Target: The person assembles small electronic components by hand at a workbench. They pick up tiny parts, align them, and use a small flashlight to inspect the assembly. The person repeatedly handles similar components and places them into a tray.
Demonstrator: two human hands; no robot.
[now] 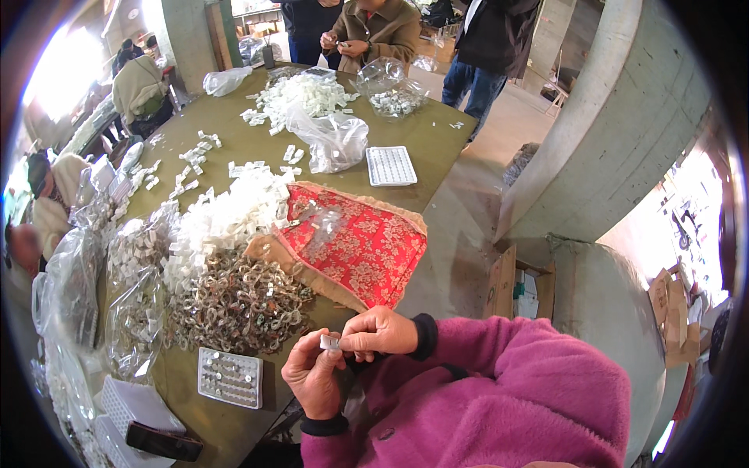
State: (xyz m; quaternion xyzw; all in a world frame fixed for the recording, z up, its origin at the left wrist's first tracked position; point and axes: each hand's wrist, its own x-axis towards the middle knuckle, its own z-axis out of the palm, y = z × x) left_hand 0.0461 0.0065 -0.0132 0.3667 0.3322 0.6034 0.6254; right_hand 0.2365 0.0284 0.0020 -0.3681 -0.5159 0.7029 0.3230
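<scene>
Above the table's near edge, my left hand (pixel 314 376) and my right hand (pixel 381 331) meet. Between the fingertips of both is a small white rectangular piece (pixel 329 342); its details are too small to make out. Just beyond my hands lies a heap of brownish ring-shaped pieces (pixel 234 300). Behind that heap rises a pile of small white pieces (pixel 234 214). A red floral cloth (pixel 359 246) with a tan border is spread at the right side of the table. Left of my left hand sits a white tray (pixel 234 401) with rows of small round parts in it.
A dark phone (pixel 164 442) rests by stacked white trays (pixel 140 402) at the near left. Clear plastic bags (pixel 66 288) crowd the left edge. Farther off are a holed white tray (pixel 392 182), a plastic bag (pixel 331 144) and another white pile (pixel 300 97). People stand across the table (pixel 421 144).
</scene>
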